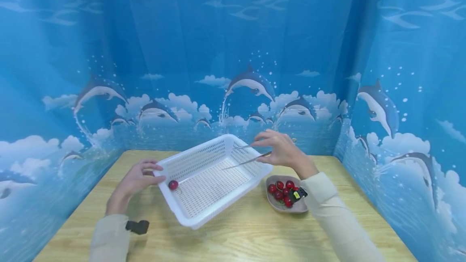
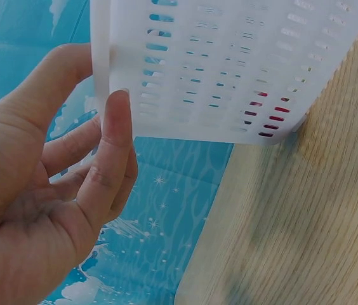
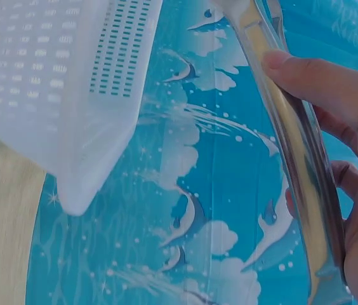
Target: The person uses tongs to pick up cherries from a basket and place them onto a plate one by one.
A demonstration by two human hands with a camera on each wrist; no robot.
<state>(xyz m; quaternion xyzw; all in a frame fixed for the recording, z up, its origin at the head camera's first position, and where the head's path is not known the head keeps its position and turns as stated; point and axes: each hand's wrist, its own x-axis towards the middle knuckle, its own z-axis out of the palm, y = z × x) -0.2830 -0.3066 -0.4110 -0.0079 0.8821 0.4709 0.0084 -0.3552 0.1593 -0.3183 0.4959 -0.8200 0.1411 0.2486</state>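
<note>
My left hand [image 1: 136, 179] grips the left end of a white perforated plastic basket [image 1: 211, 185] by its rim, thumb on one side and fingers on the other. The basket stands at a slant above the wooden table. Inside its left end lies one cherry [image 1: 173, 184], whose red shows through the slots in the left wrist view. My right hand [image 1: 280, 148] holds metal tongs [image 3: 293, 133] between thumb and fingers. Their two arms stand apart over the basket's right part, with nothing between the tips.
A shallow bowl [image 1: 294, 210] with several red cherries [image 1: 278, 195] stands on the table [image 1: 240, 241], right of the basket and below my right forearm. Blue curtains [image 1: 233, 43] with dolphins enclose the table at the back and sides.
</note>
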